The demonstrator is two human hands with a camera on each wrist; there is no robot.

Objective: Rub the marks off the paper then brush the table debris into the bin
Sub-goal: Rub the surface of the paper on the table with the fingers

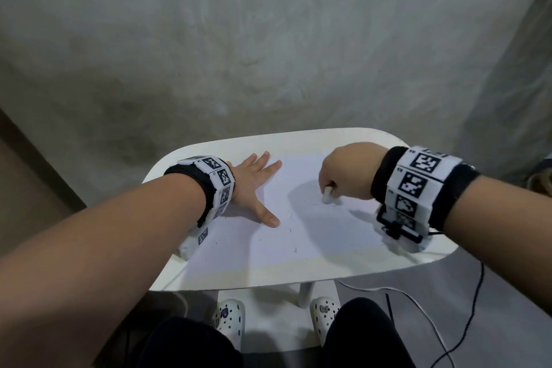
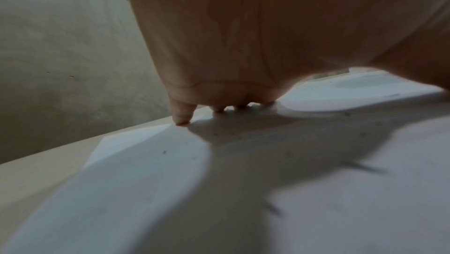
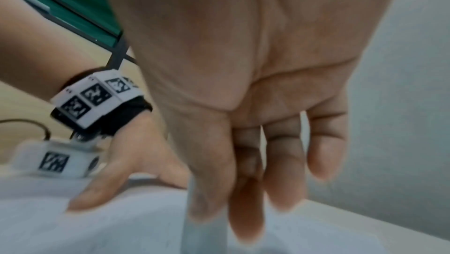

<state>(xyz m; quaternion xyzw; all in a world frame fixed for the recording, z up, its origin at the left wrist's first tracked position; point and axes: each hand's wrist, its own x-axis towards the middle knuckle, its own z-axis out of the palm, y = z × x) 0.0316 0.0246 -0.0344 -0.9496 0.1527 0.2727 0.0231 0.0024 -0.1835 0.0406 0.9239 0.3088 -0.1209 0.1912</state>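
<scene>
A white sheet of paper (image 1: 298,212) lies on a small white table (image 1: 298,273). Faint pencil marks (image 1: 291,228) and dark crumbs are scattered over the sheet. My left hand (image 1: 254,185) lies flat on the paper's left part, fingers spread and straight. My right hand (image 1: 343,176) pinches a white eraser (image 1: 327,195) upright, its lower end on the paper right of centre. In the right wrist view the eraser (image 3: 204,235) sits between thumb and fingers, and the left hand (image 3: 126,173) rests behind it. The left wrist view shows the paper (image 2: 316,181) under the palm. No bin is in view.
A grey concrete wall rises behind the table. Black and white cables (image 1: 448,308) trail on the floor at the right. My knees and white clogs (image 1: 230,317) are under the table's near edge. A green frame (image 3: 80,13) shows in the right wrist view.
</scene>
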